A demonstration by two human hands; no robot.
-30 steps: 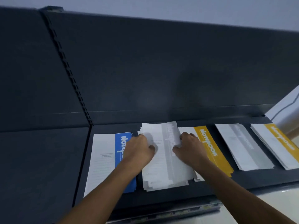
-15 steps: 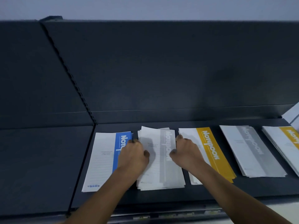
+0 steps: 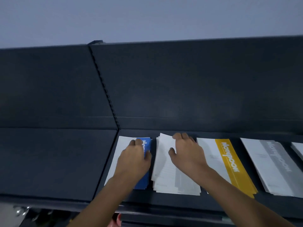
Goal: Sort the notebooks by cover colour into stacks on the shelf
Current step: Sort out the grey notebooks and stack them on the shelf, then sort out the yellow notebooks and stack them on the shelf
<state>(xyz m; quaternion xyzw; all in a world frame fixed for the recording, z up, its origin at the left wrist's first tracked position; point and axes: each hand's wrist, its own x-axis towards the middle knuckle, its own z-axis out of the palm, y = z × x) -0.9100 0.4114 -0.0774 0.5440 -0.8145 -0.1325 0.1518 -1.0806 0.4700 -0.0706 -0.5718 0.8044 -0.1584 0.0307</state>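
While left hand [image 3: 136,159] rests loose-fingered, gripping nothing, on blue notebook [image 3: 118,161] on shelf [image 3: 65,161], right hand [image 3: 186,154] lies spread flat on grey stack [image 3: 165,177]; blue at its 9 o'clock, yellow stack [image 3: 229,161] at 3 o'clock.

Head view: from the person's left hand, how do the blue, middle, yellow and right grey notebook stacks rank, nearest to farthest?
1. Blue stack: directly under the left hand, which rests on it.
2. Middle stack: next to the right, under the right hand.
3. Yellow stack: further right.
4. Grey stack: further right again.
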